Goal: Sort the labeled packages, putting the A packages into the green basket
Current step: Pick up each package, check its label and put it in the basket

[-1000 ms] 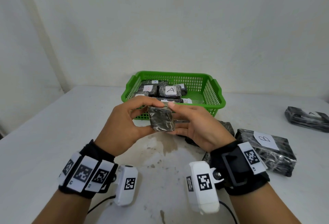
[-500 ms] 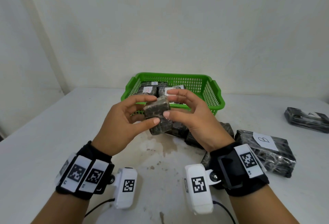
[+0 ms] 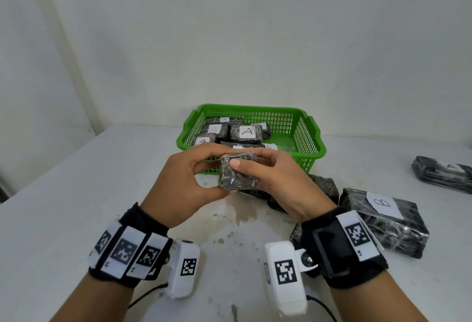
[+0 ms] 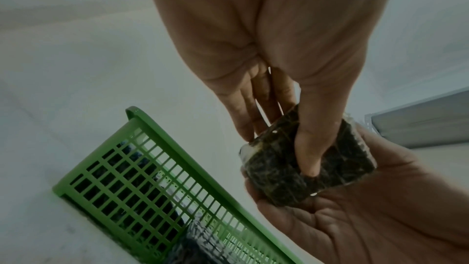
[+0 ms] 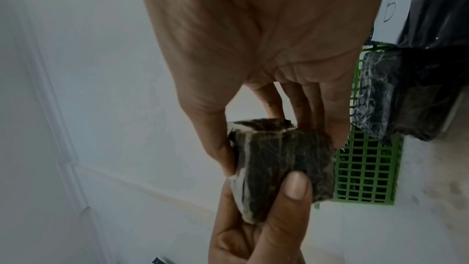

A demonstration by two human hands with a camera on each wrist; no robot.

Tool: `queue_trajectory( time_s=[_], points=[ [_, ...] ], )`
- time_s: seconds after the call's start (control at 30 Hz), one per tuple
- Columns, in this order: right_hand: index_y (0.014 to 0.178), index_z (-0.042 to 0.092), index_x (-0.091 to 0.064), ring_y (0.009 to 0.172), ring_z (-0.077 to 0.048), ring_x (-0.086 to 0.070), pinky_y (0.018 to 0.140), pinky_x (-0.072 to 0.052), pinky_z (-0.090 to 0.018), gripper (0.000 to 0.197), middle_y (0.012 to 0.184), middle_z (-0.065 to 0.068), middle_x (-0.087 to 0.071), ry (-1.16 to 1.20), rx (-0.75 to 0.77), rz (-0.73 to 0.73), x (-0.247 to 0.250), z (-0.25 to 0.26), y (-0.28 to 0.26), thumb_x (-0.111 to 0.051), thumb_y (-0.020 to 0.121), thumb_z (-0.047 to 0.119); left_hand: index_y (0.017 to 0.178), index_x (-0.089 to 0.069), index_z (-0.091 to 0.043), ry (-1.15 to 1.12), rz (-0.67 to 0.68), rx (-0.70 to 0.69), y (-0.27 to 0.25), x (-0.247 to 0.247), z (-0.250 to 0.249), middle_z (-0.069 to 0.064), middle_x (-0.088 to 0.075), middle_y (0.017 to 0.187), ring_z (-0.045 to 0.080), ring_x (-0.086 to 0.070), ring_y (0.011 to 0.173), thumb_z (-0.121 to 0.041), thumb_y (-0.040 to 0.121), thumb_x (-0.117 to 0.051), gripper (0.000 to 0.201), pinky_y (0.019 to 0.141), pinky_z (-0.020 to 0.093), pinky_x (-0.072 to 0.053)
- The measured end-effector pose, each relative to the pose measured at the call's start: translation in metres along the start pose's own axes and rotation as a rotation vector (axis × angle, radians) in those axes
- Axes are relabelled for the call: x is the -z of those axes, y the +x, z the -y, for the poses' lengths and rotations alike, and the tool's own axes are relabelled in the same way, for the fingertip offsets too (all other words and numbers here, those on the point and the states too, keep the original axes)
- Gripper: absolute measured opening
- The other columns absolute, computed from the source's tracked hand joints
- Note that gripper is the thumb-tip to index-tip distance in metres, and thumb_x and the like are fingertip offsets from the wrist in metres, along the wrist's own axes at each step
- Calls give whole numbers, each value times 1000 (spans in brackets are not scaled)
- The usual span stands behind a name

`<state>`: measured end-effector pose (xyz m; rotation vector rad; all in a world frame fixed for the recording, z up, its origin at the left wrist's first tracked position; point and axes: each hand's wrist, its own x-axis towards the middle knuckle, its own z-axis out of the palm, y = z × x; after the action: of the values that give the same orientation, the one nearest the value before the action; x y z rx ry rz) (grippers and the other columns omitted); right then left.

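Note:
A small dark wrapped package (image 3: 238, 179) hangs above the table just in front of the green basket (image 3: 316, 144). My left hand (image 3: 189, 181) and right hand (image 3: 281, 181) both grip it, thumbs on its near face and fingers behind. No label shows on it. The left wrist view has my thumb across the package (image 4: 276, 180), with the right palm under it. From the right wrist, the package (image 5: 279, 154) is pinched between both thumbs. Several packages marked A (image 3: 246, 132) lie in the basket.
A large dark package marked B (image 3: 383, 219) lies right of my right wrist. More dark packages (image 3: 323, 187) sit under my right hand. Another package (image 3: 443, 174) with an A label lies at the far right. A white wall stands behind the basket.
Both hands have turned the package between them. The right fingers, stretched over its top half a second ago, have now closed round it.

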<state>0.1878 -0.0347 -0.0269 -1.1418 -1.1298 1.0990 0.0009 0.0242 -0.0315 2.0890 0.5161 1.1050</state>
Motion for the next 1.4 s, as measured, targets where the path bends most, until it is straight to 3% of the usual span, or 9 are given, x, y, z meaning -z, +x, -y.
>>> queue_trajectory(
  time_s=[0.17,0.4,0.6,0.67,0.8,1.0,1.1,1.27,1.4],
  points=[
    [123,8,-70,106,-25,-77,89,-62,-37,44,114,-9,-79,-27,31,-16,3,1,1,-85,82,10,118,-69,-16,7,3,-23,0,2,0,-3,-70,115,18,-65,114,0,70,-86,53,96,31,-54],
    [130,15,-64,112,-22,-74,99,-60,-44,54,123,-8,-76,-66,66,22,5,5,-2,-83,82,1,117,-69,-15,-8,-39,-68,2,6,-2,-5,-69,118,16,-64,118,5,70,-83,53,99,26,-51],
    [129,11,-66,104,-39,-75,92,-63,-46,54,123,-22,-73,113,-114,85,4,13,-5,-79,86,42,117,-69,-13,0,-28,-99,1,6,-2,-1,-68,119,19,-61,121,7,72,-81,51,103,30,-50],
    [129,5,-67,110,-45,-72,88,-64,-45,51,125,-26,-72,151,-143,109,5,14,-7,-71,90,37,118,-68,-12,10,-2,-101,1,6,-3,0,-67,121,20,-60,123,8,72,-81,52,104,31,-49],
    [132,-3,-64,105,-37,-70,92,-62,-43,46,127,-29,-69,258,-123,87,7,13,-4,-70,90,15,128,-62,-15,14,37,-61,2,6,-4,-1,-61,131,20,-54,130,6,74,-80,60,109,34,-45],
    [116,12,-66,86,-22,-77,75,-65,-32,31,106,-17,-78,247,-13,-58,9,9,0,-72,89,-3,148,-40,-28,-73,123,135,-2,8,-3,-10,-44,149,2,-41,139,-4,72,-85,91,107,29,-47],
    [119,11,-65,89,-24,-78,75,-64,-32,34,109,-19,-78,223,2,-48,6,8,-1,-72,89,-3,145,-47,-27,-128,52,197,0,5,-5,-11,-54,143,5,-49,134,-24,74,-82,79,102,35,-52],
    [125,14,-70,95,-25,-77,79,-63,-36,40,111,-19,-78,134,-4,16,6,7,-1,-71,90,-5,143,-49,-26,-170,40,235,2,6,-4,-9,-64,132,10,-59,125,-23,77,-76,71,92,36,-58],
    [128,18,-71,96,-31,-76,88,-62,-53,39,116,-18,-77,94,-62,30,7,6,-1,-73,92,4,122,-67,-16,-142,-66,229,3,5,-1,-2,-73,116,14,-68,110,-23,77,-77,46,96,42,-56]
  ],
)
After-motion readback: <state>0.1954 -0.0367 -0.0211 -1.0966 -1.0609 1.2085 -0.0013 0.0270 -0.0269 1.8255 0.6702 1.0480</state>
